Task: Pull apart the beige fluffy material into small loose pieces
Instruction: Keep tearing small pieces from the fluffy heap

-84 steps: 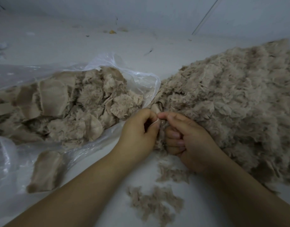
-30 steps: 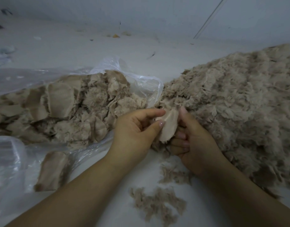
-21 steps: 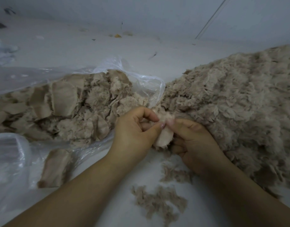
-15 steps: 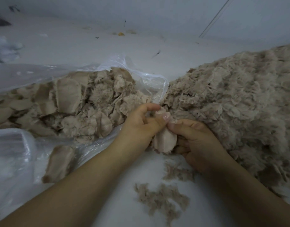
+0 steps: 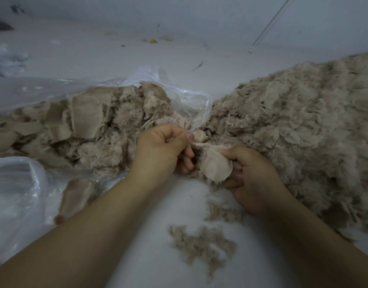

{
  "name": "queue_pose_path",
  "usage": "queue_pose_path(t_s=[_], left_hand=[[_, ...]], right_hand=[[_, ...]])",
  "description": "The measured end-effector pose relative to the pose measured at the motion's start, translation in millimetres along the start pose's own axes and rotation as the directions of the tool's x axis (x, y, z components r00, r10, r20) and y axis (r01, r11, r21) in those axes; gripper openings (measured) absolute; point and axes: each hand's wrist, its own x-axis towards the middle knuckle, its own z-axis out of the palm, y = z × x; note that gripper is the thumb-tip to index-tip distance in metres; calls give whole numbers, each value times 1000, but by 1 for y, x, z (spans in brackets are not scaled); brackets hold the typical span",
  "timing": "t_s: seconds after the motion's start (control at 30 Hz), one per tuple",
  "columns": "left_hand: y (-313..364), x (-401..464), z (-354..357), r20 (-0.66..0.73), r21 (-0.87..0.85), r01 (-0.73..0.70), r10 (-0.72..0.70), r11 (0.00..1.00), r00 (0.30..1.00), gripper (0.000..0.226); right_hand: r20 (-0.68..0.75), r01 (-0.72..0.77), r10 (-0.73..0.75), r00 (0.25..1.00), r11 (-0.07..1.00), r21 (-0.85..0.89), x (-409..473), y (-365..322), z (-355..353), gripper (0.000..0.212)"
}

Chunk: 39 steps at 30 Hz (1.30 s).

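Both hands met over the white surface (image 5: 150,235), each gripping one beige piece (image 5: 215,166) of fluffy material. The left hand (image 5: 161,151) was curled into a fist, its thumb and forefinger pinching the upper, stretched edge of the piece. The right hand (image 5: 251,179) sat lower and to the right, its thumb and curled fingers clamped on the opposite edge. Between them the piece showed its smooth, woven backing as a rounded flap, with fuzz along its lower rim.

Just to the right of the hands, touching the right hand's knuckles, rose a large heap (image 5: 299,129) of loose, shredded beige fluff, which ran off the right edge of the view. To the left lay a clear plastic bag (image 5: 191,102), open toward the hands, filled with bigger, untorn chunks (image 5: 87,119) of the same material, several turned to show flat backing. One separate chunk (image 5: 73,199) lay in the lower folds of the plastic, near the left forearm.

Small tufts (image 5: 201,246) of fluff were scattered on the surface between the two forearms, with a further wisp (image 5: 222,210) just below the right hand.

Farther back, the surface carried a few small specks of debris, including a yellowish scrap (image 5: 153,40). No brand, label or writing could be read on the bag or anywhere else.
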Motion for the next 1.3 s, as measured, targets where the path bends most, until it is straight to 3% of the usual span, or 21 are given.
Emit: queue_pose_path(t_s=[0.07, 0.1, 0.17, 0.2, 0.23, 0.27, 0.33, 0.4, 0.47, 0.53, 0.7, 0.83, 0.97, 1.03, 1.13, 1.2, 1.3], left_hand=[[4, -1, -7, 217, -74, 14, 3, 997, 976, 15], [7, -3, -10, 387, -75, 56, -23, 996, 922, 19], [11, -8, -13, 668, 89, 126, -153, 988, 728, 22], [13, -10, -13, 730, 197, 117, -226, 973, 645, 23], [14, -11, -14, 746, 278, 84, -270, 957, 609, 25], [15, -11, -14, 734, 328, 48, -287, 943, 616, 28], [16, -10, -11, 638, 351, -4, -235, 936, 733, 33], [11, -7, -7, 412, 278, -17, -103, 961, 905, 38], [6, -3, -2, 177, 188, -32, -2, 982, 984, 35], [3, -2, 0, 151, 190, -14, -15, 982, 988, 37], [4, -5, -4, 387, 332, 89, -222, 939, 895, 43], [5, -4, -7, 408, 334, 118, -256, 935, 876, 42], [1, -3, -3, 341, 168, 98, -151, 981, 928, 46], [1, -2, -2, 319, 120, 67, -102, 991, 942, 32], [3, -4, 0, 307, 42, 63, -73, 997, 949, 13], [3, -5, 2, 229, -29, 40, -33, 999, 973, 11], [5, -1, -4, 20, 21, -194, 193, 981, 981, 22]], right_hand=[[26, 13, -14, 1000, 999, 42, -2, -2, 2, 62], [41, 20, -22, 999, 998, 53, -1, -1, 2, 59], [51, 25, -29, 998, 997, 75, -2, 0, 1, 52], [49, 20, -24, 999, 996, 86, -2, 0, 0, 49], [55, 17, -23, 998, 995, 94, -2, 1, -2, 47], [61, 17, -23, 998, 995, 99, -2, 1, -2, 46], [68, 27, -33, 997, 995, 94, -3, 0, -1, 46], [73, 30, -37, 997, 995, 97, -3, 0, 1, 42], [75, 27, -36, 997, 993, 118, -3, -2, 2, 32], [71, 29, -37, 997, 993, 114, -2, -1, 1, 28], [39, 31, -36, 999, 993, 110, -3, -2, 3, 33], [34, 51, -53, 998, 997, 64, -4, -1, 4, 48], [130, 59, -63, 989, 998, 35, -5, -2, 3, 35], [183, 90, -82, 980, 995, -35, -6, 0, 2, 24], [172, 104, -90, 981, 992, -77, -5, 2, 0, 17], [128, 87, -79, 989, 995, -56, -4, 3, 1, 20], [71, 71, -69, 995, 997, -29, 0, 5, 1, 20]])
